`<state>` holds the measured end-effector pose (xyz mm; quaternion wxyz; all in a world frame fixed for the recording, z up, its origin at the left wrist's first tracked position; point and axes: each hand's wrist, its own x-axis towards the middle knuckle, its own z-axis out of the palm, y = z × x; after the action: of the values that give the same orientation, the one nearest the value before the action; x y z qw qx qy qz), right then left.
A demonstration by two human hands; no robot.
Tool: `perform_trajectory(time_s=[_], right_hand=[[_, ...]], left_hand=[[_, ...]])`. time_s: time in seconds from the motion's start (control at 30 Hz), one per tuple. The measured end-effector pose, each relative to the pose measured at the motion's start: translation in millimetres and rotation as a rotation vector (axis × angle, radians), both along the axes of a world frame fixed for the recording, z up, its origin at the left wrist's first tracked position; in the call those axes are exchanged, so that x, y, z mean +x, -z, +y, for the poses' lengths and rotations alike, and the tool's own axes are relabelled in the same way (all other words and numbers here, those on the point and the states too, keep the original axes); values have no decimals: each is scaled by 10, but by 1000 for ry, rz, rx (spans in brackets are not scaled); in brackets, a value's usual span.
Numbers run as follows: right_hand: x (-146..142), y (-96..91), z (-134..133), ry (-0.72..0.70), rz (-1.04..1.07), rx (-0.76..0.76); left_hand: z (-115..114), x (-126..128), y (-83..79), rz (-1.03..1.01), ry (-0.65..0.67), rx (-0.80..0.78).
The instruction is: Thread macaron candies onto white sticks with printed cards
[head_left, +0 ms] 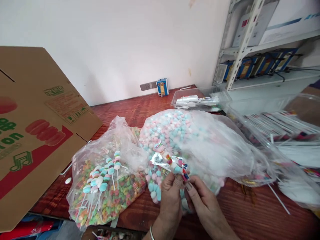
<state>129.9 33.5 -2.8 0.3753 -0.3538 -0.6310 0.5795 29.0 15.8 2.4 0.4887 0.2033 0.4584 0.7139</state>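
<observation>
My left hand (170, 196) and my right hand (200, 196) meet at the table's front edge, both pinched on a small clear printed wrapper (167, 158) that points up and to the left. Behind them lies a big clear bag of pink and blue candies (190, 140). To the left sits another clear bag of colourful ring candies (105, 196), with several finished candy sticks (103, 178) lying on top of it.
A large brown cardboard box (37, 126) lies tilted at the left. A clear plastic tray (200, 99) stands at the back, and a clear bag with white sticks and wrappers (287, 133) lies at the right. A metal shelf (252, 40) rises at the back right, beside the red-brown table (250, 213).
</observation>
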Motion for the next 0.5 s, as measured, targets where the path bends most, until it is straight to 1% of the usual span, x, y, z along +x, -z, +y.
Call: perform_trajectory(time_s=[0.07,0.13,0.23,0.3,0.37,0.43,0.47,0.5], right_hand=[[-21,-73,13,43,6,-8],[-49,-114,37,131,-35,64],[-77,-93,81,229,-164,298],[-74,-43,107,254,-229,496],[-57,7,122,263,-262,680],[-44,30,120,254,-277,803],[-44,26,114,242,-268,826],[-49,14,106,223,-244,808]], left_hand=[[-1,-19,41,33,-31,-18],[-16,-37,68,129,-39,-20],[-64,-59,44,399,-41,-23],[-97,-76,2,615,-71,-11],[-117,-90,-31,773,-115,12],[-119,-95,-40,824,-145,29],[-114,-92,-35,793,-149,31],[-106,-84,-26,718,-142,30]])
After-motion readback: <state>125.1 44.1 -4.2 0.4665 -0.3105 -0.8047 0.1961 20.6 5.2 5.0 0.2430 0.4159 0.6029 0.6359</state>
